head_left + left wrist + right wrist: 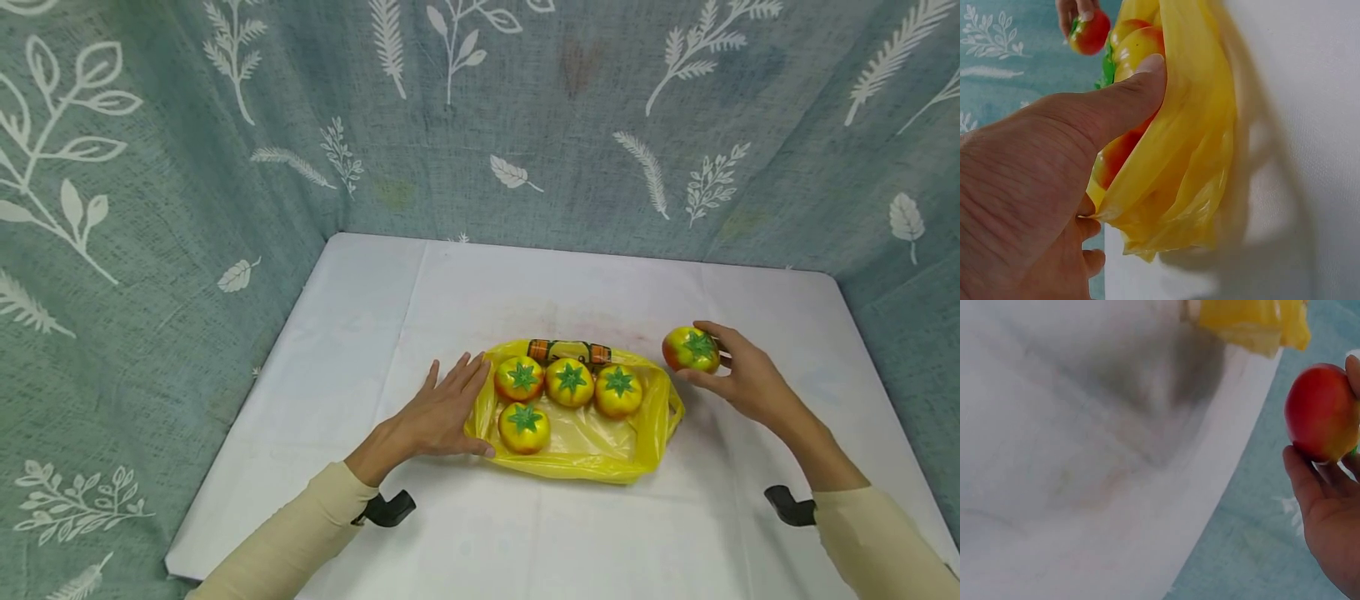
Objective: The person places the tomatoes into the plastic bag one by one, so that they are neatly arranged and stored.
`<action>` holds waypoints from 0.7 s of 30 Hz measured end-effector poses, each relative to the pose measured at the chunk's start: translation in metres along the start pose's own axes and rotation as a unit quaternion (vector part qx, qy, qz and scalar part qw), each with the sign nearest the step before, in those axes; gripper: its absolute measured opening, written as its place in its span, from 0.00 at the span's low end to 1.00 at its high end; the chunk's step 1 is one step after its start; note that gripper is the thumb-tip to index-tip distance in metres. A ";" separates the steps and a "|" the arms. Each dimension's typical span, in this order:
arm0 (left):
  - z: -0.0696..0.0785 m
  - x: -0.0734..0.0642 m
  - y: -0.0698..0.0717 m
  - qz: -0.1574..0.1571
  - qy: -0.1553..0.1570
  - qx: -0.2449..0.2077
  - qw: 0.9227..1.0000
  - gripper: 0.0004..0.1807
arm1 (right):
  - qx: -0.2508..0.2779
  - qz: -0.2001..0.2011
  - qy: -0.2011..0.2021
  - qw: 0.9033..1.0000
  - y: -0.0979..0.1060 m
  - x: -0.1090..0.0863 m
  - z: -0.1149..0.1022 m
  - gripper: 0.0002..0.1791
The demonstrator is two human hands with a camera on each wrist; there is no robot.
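A yellow plastic bag (pixel 592 433), its mouth spread wide, sits on the white table. Inside it, three yellow-and-red toy tomatoes (pixel 569 382) with green star tops line the back, and another tomato (pixel 524 428) lies at the front left. My left hand (pixel 446 408) rests against the bag's left side, fingers extended; in the left wrist view its thumb (pixel 1129 94) lies over the bag's edge. Right of the bag, my right hand (pixel 750 375) holds a tomato (pixel 690 349) between thumb and fingers, above the table. The right wrist view shows this tomato's red underside.
A printed orange-and-green strip (pixel 570 352) shows at the bag's back edge. The white table (pixel 360 333) meets a blue-green curtain (pixel 480 167) with white leaf patterns behind and at both sides. Dark straps (pixel 390 508) sit on both wrists.
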State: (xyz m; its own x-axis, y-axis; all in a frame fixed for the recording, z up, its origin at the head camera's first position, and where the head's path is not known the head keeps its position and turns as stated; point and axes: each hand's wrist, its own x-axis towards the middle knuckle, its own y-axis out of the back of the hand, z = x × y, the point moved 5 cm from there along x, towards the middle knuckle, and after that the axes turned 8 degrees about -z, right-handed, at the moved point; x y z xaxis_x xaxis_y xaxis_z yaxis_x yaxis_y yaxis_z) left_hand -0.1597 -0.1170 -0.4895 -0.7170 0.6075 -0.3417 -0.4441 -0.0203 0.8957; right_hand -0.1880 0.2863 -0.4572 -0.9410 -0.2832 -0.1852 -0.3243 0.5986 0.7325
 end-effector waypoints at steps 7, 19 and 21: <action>0.000 0.000 -0.001 0.001 0.000 0.004 1.000 0.70 | -0.012 -0.011 0.042 0.999 -0.008 -0.004 -0.024 0.46; -0.001 0.001 -0.002 0.001 0.000 0.004 1.000 0.70 | -0.014 -0.046 0.083 0.995 -0.026 -0.009 -0.055 0.47; -0.001 0.001 -0.002 0.002 -0.001 0.003 1.000 0.70 | -0.016 -0.049 0.084 0.995 -0.028 -0.009 -0.058 0.47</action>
State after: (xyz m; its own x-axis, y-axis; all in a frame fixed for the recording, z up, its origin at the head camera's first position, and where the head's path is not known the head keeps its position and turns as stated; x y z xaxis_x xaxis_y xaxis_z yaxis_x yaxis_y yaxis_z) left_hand -0.1598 -0.1173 -0.4916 -0.7177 0.6086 -0.3383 -0.4382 -0.0172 0.8987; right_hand -0.1649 0.2286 -0.4382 -0.8752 -0.4610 -0.1468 -0.4073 0.5383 0.7378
